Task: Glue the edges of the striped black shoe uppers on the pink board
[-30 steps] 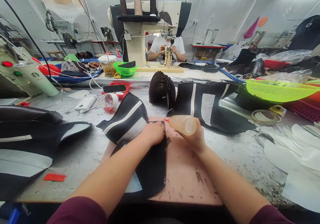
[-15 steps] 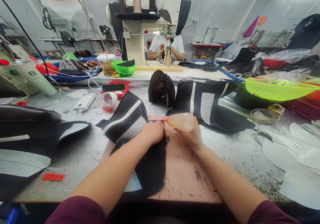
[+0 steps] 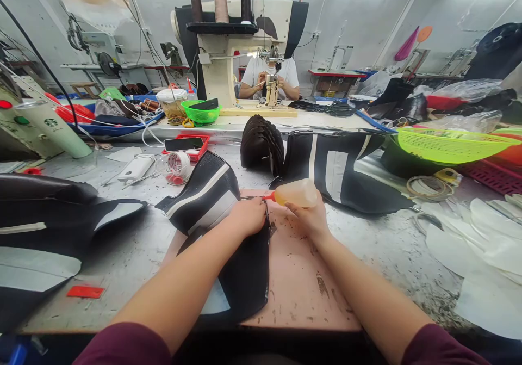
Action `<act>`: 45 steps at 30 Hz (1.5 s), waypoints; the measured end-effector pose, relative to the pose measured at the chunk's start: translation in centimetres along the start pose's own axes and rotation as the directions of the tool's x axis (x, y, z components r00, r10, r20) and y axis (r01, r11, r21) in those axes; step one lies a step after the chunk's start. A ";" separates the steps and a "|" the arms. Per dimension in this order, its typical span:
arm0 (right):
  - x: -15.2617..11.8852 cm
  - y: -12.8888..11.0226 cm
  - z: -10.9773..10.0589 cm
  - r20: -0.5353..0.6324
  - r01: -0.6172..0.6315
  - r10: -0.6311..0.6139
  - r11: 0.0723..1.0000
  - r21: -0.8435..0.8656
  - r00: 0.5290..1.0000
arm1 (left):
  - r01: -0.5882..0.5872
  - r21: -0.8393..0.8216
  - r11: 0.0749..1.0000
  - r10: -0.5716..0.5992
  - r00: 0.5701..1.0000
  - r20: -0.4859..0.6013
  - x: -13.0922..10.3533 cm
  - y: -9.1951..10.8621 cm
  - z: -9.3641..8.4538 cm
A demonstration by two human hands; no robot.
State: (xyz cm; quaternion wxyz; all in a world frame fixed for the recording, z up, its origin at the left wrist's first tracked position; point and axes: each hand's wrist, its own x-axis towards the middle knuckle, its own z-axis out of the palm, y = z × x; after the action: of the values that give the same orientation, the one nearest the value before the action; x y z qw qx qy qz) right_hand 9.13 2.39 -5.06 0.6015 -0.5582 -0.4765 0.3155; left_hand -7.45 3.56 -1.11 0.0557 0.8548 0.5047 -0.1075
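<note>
Pink board: on the worktable, 12 o'clock from the wearer.
Black piece: lies on the board, running back from its near edge.
Left hand: on the black piece's far part, fingers bent downward; whether they pinch it, cannot tell.
Right hand: at the left hand's 3 o'clock, fingers wrapped round the bottle.
Bottle: tipped over, red nozzle toward 9 o'clock, near the left fingertips.
Dark stack: beyond, 12 o'clock.
Sewing machine: farther, 12 o'clock.
</note>
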 end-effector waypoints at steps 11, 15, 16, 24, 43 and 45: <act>0.2 0.5 -0.2 -0.030 -0.063 0.062 0.997 -0.052 0.998 | -0.028 0.047 0.999 0.028 1.000 -0.001 0.2 0.0 0.6; 0.2 0.8 0.0 -0.005 -0.044 0.044 0.998 -0.052 0.999 | -0.032 0.079 0.996 0.033 0.999 0.000 0.1 0.4 0.7; 0.3 0.9 0.0 -0.015 -0.041 0.040 0.998 -0.050 0.999 | -0.035 0.084 0.996 0.035 0.999 -0.004 0.0 0.5 0.7; 0.3 0.7 -0.1 0.022 0.006 -0.005 1.000 -0.022 1.000 | -0.097 0.113 0.989 0.099 0.995 -0.013 -0.1 0.3 1.1; 0.1 -0.6 -0.3 -0.097 0.018 -0.036 0.982 -0.186 0.995 | -0.169 0.158 0.973 0.175 0.984 -0.024 -1.3 0.6 0.3; 0.3 -0.7 -0.3 -0.106 0.007 -0.026 0.985 -0.172 0.994 | -0.190 0.157 0.969 0.193 0.981 -0.001 -1.8 0.5 0.1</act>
State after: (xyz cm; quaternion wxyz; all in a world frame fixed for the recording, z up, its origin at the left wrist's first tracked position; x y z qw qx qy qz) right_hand 9.44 2.38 -4.28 0.5788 -0.6202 -0.4731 0.2378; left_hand -7.89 1.80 -0.83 -0.0051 0.9021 0.4102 -0.1339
